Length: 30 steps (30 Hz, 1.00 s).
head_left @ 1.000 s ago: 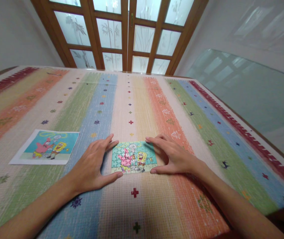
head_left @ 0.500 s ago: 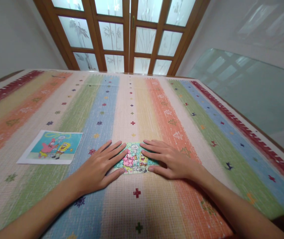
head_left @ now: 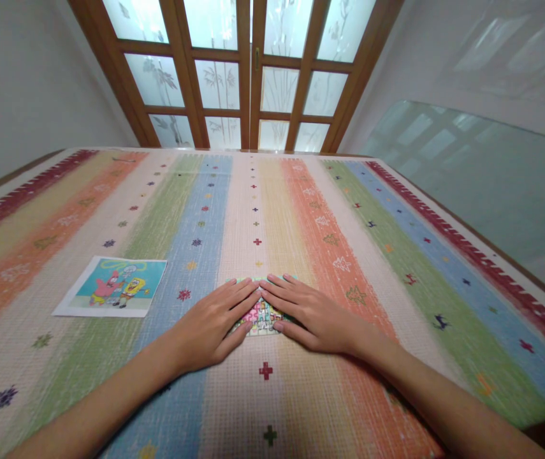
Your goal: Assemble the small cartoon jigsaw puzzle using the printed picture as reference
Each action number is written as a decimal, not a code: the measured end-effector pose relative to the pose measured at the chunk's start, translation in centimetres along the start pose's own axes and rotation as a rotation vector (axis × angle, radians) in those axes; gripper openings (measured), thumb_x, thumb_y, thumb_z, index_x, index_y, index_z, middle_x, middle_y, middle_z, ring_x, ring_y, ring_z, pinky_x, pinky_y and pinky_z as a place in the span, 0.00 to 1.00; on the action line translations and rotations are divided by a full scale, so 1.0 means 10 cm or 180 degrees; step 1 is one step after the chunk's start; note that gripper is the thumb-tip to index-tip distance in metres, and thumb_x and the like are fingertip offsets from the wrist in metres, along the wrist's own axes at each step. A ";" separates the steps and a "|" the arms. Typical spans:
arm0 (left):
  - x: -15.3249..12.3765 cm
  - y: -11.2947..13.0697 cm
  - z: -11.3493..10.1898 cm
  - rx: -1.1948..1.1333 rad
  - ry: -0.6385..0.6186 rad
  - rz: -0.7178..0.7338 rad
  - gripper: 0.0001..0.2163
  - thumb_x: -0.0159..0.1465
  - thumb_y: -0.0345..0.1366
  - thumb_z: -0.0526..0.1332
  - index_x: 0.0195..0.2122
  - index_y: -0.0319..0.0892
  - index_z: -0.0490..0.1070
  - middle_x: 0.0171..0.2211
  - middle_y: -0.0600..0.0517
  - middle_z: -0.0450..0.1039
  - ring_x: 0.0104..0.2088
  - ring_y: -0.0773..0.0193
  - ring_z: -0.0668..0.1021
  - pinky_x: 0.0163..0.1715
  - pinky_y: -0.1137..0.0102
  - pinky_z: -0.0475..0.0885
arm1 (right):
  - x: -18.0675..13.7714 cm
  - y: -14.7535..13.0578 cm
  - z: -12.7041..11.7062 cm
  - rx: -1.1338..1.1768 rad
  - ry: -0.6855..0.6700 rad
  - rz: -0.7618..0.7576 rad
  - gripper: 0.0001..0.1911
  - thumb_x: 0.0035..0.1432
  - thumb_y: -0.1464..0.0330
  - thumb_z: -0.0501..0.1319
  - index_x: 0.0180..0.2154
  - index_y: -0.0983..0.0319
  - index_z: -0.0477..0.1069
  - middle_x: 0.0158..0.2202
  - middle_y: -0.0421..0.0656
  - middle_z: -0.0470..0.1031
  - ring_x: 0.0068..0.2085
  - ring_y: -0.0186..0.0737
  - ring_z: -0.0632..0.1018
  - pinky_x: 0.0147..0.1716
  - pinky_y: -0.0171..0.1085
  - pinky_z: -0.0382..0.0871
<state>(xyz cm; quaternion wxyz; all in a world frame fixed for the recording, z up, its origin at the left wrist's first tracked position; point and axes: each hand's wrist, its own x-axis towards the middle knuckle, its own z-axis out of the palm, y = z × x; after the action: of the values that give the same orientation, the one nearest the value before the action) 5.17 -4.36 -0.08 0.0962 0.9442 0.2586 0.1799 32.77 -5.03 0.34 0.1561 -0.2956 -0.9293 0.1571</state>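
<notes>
A small cartoon jigsaw puzzle (head_left: 263,317) with joined pieces lies flat on the table, its lower middle showing pink, white and teal between my hands. My left hand (head_left: 219,315) rests flat over its left part, fingers stretched out toward the middle. Over the right part lies my right hand (head_left: 306,312), its fingers also straight and slightly spread. The fingertips of both hands nearly meet above the puzzle's centre. Most of the puzzle's sides and upper middle are hidden beneath them.
To the left lies a printed picture (head_left: 118,285) of the cartoon figures on white paper. A striped tablecloth (head_left: 243,408) covers the table. Beyond the far edge stand wooden doors with frosted panes (head_left: 222,83). A glass panel (head_left: 482,172) is at the right wall.
Both hands have slid inward over the puzzle, closing the gap between them and covering its upper middle. The view has tilted up slightly.
</notes>
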 end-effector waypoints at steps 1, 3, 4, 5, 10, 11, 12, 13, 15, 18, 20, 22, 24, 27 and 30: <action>-0.01 0.00 0.01 -0.0046 0.0026 -0.0046 0.28 0.73 0.35 0.53 0.73 0.44 0.48 0.69 0.42 0.61 0.68 0.52 0.66 0.67 0.50 0.64 | -0.01 0.02 0.00 0.0113 0.0040 0.0008 0.33 0.73 0.61 0.54 0.73 0.60 0.48 0.72 0.51 0.58 0.72 0.51 0.58 0.70 0.59 0.53; -0.02 0.00 0.01 -0.0163 0.0078 -0.0173 0.31 0.73 0.37 0.54 0.74 0.44 0.44 0.69 0.41 0.62 0.67 0.51 0.68 0.66 0.50 0.65 | -0.02 0.04 0.00 0.0385 0.0112 0.0090 0.35 0.72 0.59 0.56 0.74 0.57 0.46 0.71 0.51 0.59 0.71 0.51 0.61 0.70 0.60 0.55; -0.02 0.00 0.01 -0.0219 0.0100 -0.0263 0.32 0.73 0.38 0.54 0.74 0.44 0.41 0.69 0.41 0.61 0.67 0.50 0.68 0.66 0.50 0.66 | -0.02 0.05 -0.01 0.0523 0.0136 0.0193 0.37 0.71 0.57 0.57 0.74 0.56 0.45 0.71 0.50 0.60 0.71 0.52 0.62 0.69 0.60 0.56; -0.02 0.01 0.00 -0.0263 0.0131 -0.0361 0.33 0.73 0.40 0.54 0.74 0.45 0.40 0.69 0.41 0.61 0.66 0.50 0.69 0.66 0.51 0.67 | -0.03 0.05 -0.02 0.0645 0.0151 0.0329 0.39 0.70 0.56 0.58 0.74 0.55 0.45 0.71 0.51 0.60 0.70 0.54 0.63 0.68 0.61 0.58; -0.06 -0.03 -0.09 -0.0235 0.0366 -0.0614 0.36 0.71 0.47 0.58 0.74 0.46 0.41 0.70 0.40 0.59 0.67 0.45 0.67 0.66 0.47 0.65 | -0.10 0.14 -0.18 0.0808 0.0123 0.0795 0.52 0.57 0.48 0.69 0.73 0.53 0.48 0.72 0.52 0.57 0.72 0.64 0.55 0.67 0.68 0.55; -0.08 -0.06 -0.11 -0.0183 0.0395 -0.0582 0.37 0.70 0.48 0.59 0.73 0.45 0.42 0.69 0.39 0.60 0.67 0.44 0.67 0.66 0.45 0.64 | -0.12 0.18 -0.22 0.0782 0.0103 0.0772 0.52 0.55 0.47 0.70 0.73 0.54 0.50 0.72 0.53 0.57 0.72 0.65 0.56 0.68 0.68 0.54; -0.09 -0.09 -0.13 -0.0125 0.0396 -0.0540 0.37 0.69 0.49 0.61 0.73 0.45 0.44 0.68 0.39 0.62 0.66 0.44 0.68 0.66 0.44 0.63 | -0.14 0.22 -0.26 0.0753 0.0087 0.0733 0.52 0.53 0.47 0.71 0.72 0.55 0.53 0.71 0.54 0.59 0.71 0.65 0.58 0.68 0.67 0.54; -0.11 -0.12 -0.16 -0.0060 0.0389 -0.0480 0.37 0.68 0.49 0.61 0.72 0.44 0.45 0.67 0.39 0.63 0.66 0.43 0.68 0.67 0.43 0.62 | -0.16 0.26 -0.30 0.0724 0.0084 0.0696 0.51 0.52 0.47 0.72 0.70 0.56 0.56 0.69 0.55 0.61 0.70 0.64 0.61 0.67 0.66 0.55; -0.13 -0.17 -0.19 0.0040 0.0348 -0.0381 0.38 0.66 0.49 0.63 0.72 0.43 0.47 0.66 0.39 0.64 0.66 0.41 0.69 0.67 0.42 0.61 | -0.19 0.32 -0.37 0.0714 0.0095 0.0623 0.48 0.50 0.48 0.73 0.66 0.58 0.62 0.64 0.55 0.66 0.66 0.61 0.67 0.66 0.61 0.62; -0.16 -0.20 -0.23 0.0124 0.0278 -0.0356 0.39 0.64 0.52 0.64 0.71 0.42 0.50 0.66 0.38 0.64 0.66 0.39 0.67 0.67 0.41 0.61 | -0.21 0.37 -0.42 0.0774 0.0119 0.0565 0.48 0.47 0.49 0.75 0.64 0.59 0.64 0.59 0.54 0.69 0.61 0.58 0.71 0.62 0.56 0.67; -0.16 -0.19 -0.23 0.0158 0.0258 -0.0361 0.40 0.63 0.53 0.64 0.70 0.43 0.50 0.66 0.37 0.64 0.66 0.39 0.67 0.66 0.41 0.61 | -0.21 0.38 -0.42 0.0762 0.0077 0.0563 0.48 0.47 0.49 0.76 0.64 0.59 0.63 0.59 0.53 0.69 0.61 0.58 0.71 0.62 0.56 0.67; -0.16 -0.18 -0.23 0.0156 0.0262 -0.0344 0.40 0.64 0.53 0.64 0.70 0.43 0.49 0.65 0.38 0.65 0.66 0.40 0.68 0.66 0.41 0.61 | -0.21 0.37 -0.41 0.0723 0.0040 0.0583 0.48 0.48 0.50 0.76 0.64 0.59 0.63 0.59 0.53 0.69 0.60 0.58 0.71 0.61 0.57 0.67; -0.15 -0.17 -0.21 0.0121 0.0263 -0.0347 0.40 0.64 0.53 0.64 0.71 0.43 0.47 0.64 0.38 0.66 0.66 0.40 0.68 0.67 0.41 0.61 | -0.20 0.37 -0.40 0.0707 0.0046 0.0608 0.48 0.47 0.50 0.76 0.65 0.58 0.63 0.59 0.53 0.70 0.60 0.58 0.71 0.61 0.57 0.67; -0.15 -0.16 -0.18 0.0047 0.0258 -0.0383 0.41 0.65 0.53 0.64 0.72 0.44 0.45 0.63 0.39 0.68 0.65 0.40 0.68 0.66 0.41 0.61 | -0.20 0.36 -0.39 0.0726 0.0074 0.0617 0.49 0.46 0.49 0.76 0.65 0.57 0.62 0.58 0.52 0.70 0.59 0.57 0.72 0.60 0.56 0.67; -0.15 -0.16 -0.17 0.0002 0.0269 -0.0411 0.43 0.64 0.54 0.64 0.72 0.45 0.43 0.62 0.41 0.70 0.64 0.41 0.69 0.65 0.41 0.62 | -0.20 0.37 -0.40 0.0741 0.0075 0.0606 0.49 0.46 0.49 0.76 0.65 0.57 0.63 0.58 0.52 0.70 0.59 0.57 0.72 0.60 0.56 0.67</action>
<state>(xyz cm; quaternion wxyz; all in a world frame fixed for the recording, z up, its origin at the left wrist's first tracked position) 2.58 -3.64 0.64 0.0964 0.9171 0.3228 0.2130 37.69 -2.57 2.15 0.1846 -0.3641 -0.8706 0.2744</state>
